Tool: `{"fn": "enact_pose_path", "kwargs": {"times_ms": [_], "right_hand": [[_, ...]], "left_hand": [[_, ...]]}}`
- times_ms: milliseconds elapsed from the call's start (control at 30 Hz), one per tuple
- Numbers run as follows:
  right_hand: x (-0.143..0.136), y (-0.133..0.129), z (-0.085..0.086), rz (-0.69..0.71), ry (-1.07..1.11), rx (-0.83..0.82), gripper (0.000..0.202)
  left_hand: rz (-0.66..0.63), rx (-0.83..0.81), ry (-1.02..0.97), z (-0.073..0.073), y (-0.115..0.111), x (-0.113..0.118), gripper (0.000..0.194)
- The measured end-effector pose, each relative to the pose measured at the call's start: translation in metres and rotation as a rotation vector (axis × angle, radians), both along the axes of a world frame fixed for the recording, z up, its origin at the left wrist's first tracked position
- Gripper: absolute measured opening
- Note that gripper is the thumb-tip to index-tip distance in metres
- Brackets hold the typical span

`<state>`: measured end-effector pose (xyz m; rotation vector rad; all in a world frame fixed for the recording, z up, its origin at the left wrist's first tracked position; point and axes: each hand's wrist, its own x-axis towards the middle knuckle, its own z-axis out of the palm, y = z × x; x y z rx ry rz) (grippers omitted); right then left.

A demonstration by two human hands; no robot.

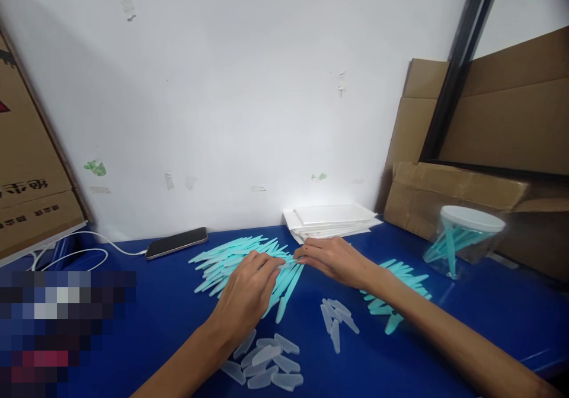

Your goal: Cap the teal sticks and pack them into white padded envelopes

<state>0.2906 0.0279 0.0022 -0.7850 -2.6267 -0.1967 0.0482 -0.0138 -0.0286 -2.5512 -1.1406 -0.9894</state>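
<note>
My left hand and my right hand meet above a pile of turquoise eyebrow razors. Between their pinched fingertips is one thin, pale turquoise eyebrow razor, mostly hidden by the fingers. Loose translucent blade caps lie near my left wrist. A smaller group of caps rests between my forearms. Partly covered by my right forearm is a second pile of turquoise razors.
A clear jar with a white lid holds several razors at the right. White flat packets lie by the wall. A phone on a white cable sits back left. Cardboard boxes flank the blue table.
</note>
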Motion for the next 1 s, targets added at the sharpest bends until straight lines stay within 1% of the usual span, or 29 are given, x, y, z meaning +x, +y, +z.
{"fn": "enact_pose_path", "kwargs": {"times_ms": [200, 367, 433, 567, 667, 767, 900, 1000], "right_hand": [[-0.001, -0.001, 0.0, 0.0, 0.023, 0.015, 0.031], [-0.002, -0.001, -0.002, 0.025, 0.012, 0.002, 0.031], [-0.003, -0.003, -0.004, 0.036, 0.04, -0.023, 0.03], [-0.01, -0.009, -0.009, 0.079, 0.125, -0.122, 0.033], [-0.014, -0.013, -0.009, 0.098, 0.103, -0.156, 0.036], [-0.011, -0.011, -0.004, 0.048, 0.078, -0.126, 0.041], [0.0, -0.002, 0.0, -0.033, 0.051, -0.05, 0.035], [0.003, 0.002, -0.003, -0.021, 0.072, -0.048, 0.039]], "left_hand": [[0.03, -0.01, 0.007, 0.0, 0.0, 0.0, 0.026], [0.001, -0.033, -0.003, 0.0, -0.001, 0.0, 0.025], [-0.017, -0.04, -0.008, 0.001, -0.002, 0.002, 0.026], [-0.05, -0.058, 0.001, 0.001, -0.007, 0.006, 0.026], [-0.051, -0.062, 0.01, 0.001, -0.008, 0.007, 0.027], [-0.017, -0.048, -0.015, 0.002, -0.005, 0.004, 0.027], [0.004, -0.012, -0.09, 0.004, -0.002, -0.001, 0.025], [-0.022, -0.003, -0.098, 0.003, -0.001, -0.002, 0.025]]}}
